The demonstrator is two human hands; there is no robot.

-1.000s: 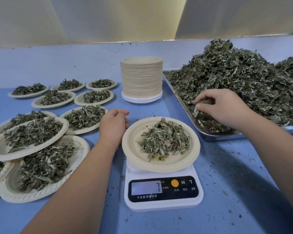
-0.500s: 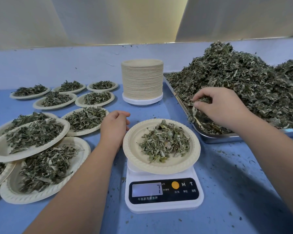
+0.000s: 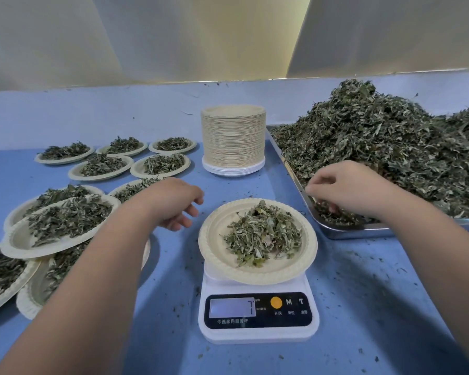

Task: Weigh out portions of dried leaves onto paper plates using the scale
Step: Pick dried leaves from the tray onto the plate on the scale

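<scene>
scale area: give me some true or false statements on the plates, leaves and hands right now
1. A paper plate of leaves sits on the scale. True.
2. The right hand has its fingers in the loose leaves in the metal tray. True.
3. The left hand grips that plate. False: it is beside the plate, holding nothing.
4. The stack of empty plates stands inside the tray. False: it stands on the table, left of the tray.

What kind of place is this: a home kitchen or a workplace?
Probably a small workshop for portioning dried herbs: a metal tray heaped with dried leaves, a tall stack of paper plates, and a digital scale on a blue table.
</scene>
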